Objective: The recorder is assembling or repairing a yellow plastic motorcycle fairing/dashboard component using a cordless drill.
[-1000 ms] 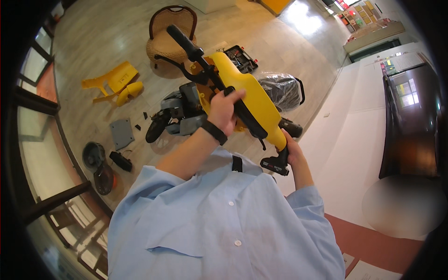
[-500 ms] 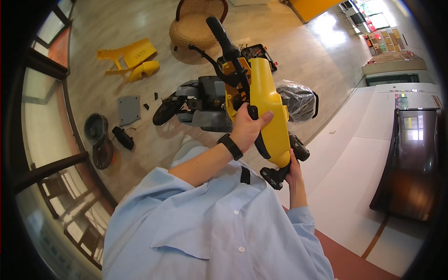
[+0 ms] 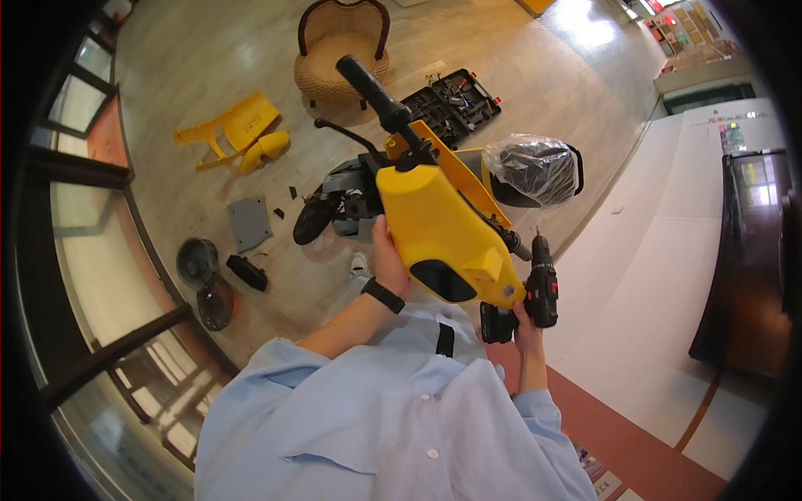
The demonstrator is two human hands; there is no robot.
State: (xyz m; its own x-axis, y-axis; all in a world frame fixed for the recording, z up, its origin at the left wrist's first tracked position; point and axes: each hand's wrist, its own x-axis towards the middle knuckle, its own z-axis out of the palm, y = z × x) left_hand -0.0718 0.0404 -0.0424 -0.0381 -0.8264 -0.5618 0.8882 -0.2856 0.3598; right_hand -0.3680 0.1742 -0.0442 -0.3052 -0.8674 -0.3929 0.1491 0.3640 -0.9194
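Closes the right hand (image 3: 526,326) around the handle of a black drill (image 3: 544,288), right beside the lower tip of the yellow cover (image 3: 443,221). Cannot tell of any contact between those fingers and the cover. Points the bit up and away from the body, with the battery (image 3: 499,324) just left of the right hand. Sets the left hand (image 3: 391,263) against the cover's left edge, hiding the fingers behind it; cannot tell them spread or clenched. Has the cover tilted between both hands, reaching from above the left one down to the right one, with a black oval (image 3: 443,280) low on its front, between the two. Wears a black band (image 3: 384,295) on the left wrist.

Shows a black handlebar (image 3: 372,90) above the left hand, over the cover's top, with a lever (image 3: 349,138) branching left. Shows a wheel (image 3: 316,219) up and left of the left hand and, farther off that way, a grey plate (image 3: 250,224) and yellow parts (image 3: 242,125) on the floor (image 3: 209,50). Shows a grey bowl (image 3: 196,261) well left of the left hand. Far beyond both hands, shows a chair (image 3: 338,63) and an open toolbox (image 3: 455,104). Above the right hand, past the drill, shows a plastic-wrapped seat (image 3: 535,171).
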